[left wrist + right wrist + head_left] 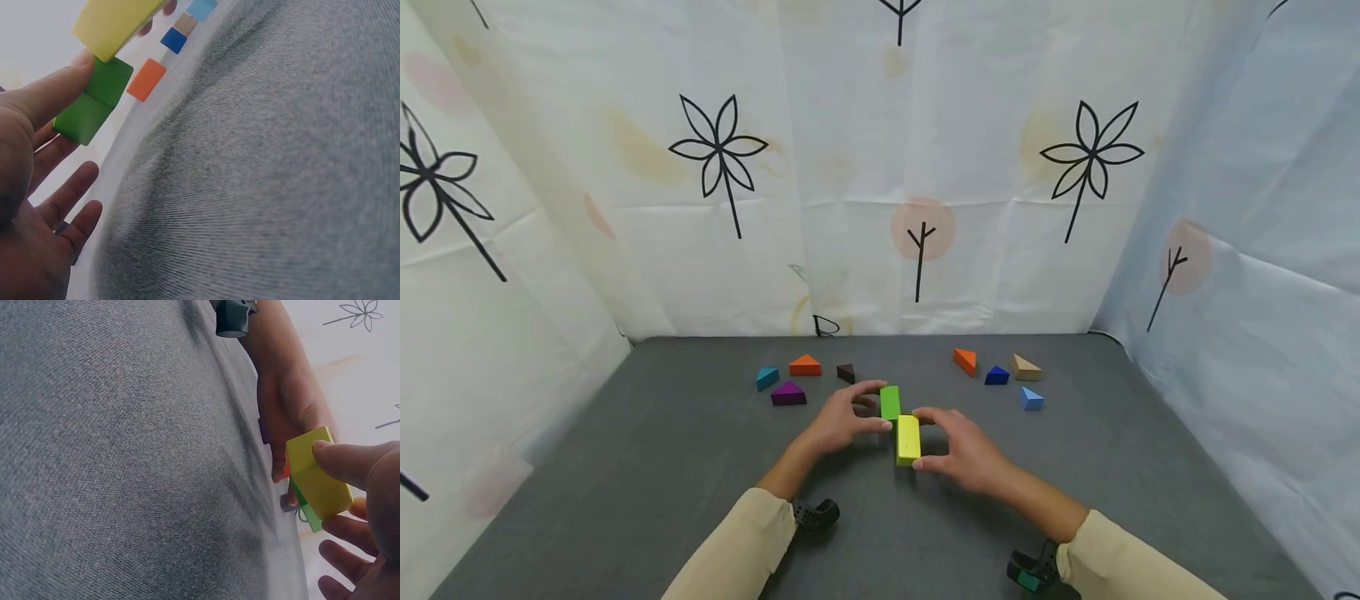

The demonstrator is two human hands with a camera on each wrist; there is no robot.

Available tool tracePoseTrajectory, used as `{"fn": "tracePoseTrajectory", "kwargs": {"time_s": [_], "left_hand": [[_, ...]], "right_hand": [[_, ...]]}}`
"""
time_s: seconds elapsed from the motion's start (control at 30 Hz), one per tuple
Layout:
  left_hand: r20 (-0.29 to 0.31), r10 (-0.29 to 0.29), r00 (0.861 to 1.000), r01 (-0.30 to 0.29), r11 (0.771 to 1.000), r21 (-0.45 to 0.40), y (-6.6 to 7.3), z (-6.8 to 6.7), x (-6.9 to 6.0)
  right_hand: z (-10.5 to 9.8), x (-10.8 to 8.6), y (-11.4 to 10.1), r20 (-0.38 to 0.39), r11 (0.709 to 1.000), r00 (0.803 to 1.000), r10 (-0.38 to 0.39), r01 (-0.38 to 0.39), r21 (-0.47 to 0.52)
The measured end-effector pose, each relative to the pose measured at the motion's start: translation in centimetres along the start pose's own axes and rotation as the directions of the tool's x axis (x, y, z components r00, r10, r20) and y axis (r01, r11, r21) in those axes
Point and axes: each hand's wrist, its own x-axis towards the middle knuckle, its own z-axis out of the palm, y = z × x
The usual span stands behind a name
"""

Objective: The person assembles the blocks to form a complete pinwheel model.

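Note:
Near the middle of the grey table, my left hand (841, 421) pinches a green block (890, 402) between thumb and fingers. A yellow block (908, 439) is pinched by its ends in my right hand (968, 454), slightly nearer to me and to the right. In the head view the two blocks meet or overlap at a corner. The left wrist view shows the yellow block (115, 28) against the top of the green block (94, 103); whether they truly touch I cannot tell. In the right wrist view the yellow block (317, 472) partly hides the green one (306, 506).
Back left lie a teal block (767, 379), an orange triangle (805, 365), a purple triangle (788, 394) and a dark brown block (846, 373). Back right are another orange triangle (966, 361), a dark blue triangle (997, 376), a tan block (1026, 368) and a light blue block (1032, 398). Patterned cloth walls surround the table (647, 467).

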Motion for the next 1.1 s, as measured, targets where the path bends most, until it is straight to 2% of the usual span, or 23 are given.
{"fn": "tracePoseTrajectory", "kwargs": {"time_s": [0.27,0.4,0.57,0.8,1.1], "left_hand": [[0.003,-0.008,1.000,0.008,0.999,0.036,0.2,0.0,0.5],[0.017,-0.018,1.000,0.017,0.999,0.045,0.1,0.0,0.8],[0.033,-0.032,0.999,0.030,0.997,0.069,-0.5,0.0,0.9],[0.048,-0.014,0.999,0.011,0.998,0.064,-0.9,-0.1,1.2],[0.093,-0.041,0.995,0.034,0.996,0.080,-1.2,-0.2,1.2]], "right_hand": [[0.3,0.4,0.4,0.012,1.000,1.000,-0.029,0.029,-0.012],[0.8,0.6,0.9,0.030,0.998,0.999,-0.037,0.038,-0.048],[1.5,0.9,1.3,0.059,0.997,0.998,-0.022,0.026,-0.075],[2.0,1.2,1.5,0.067,0.998,0.998,-0.002,0.006,-0.065],[2.4,1.4,1.5,0.099,0.999,0.995,0.026,-0.022,-0.037]]}}
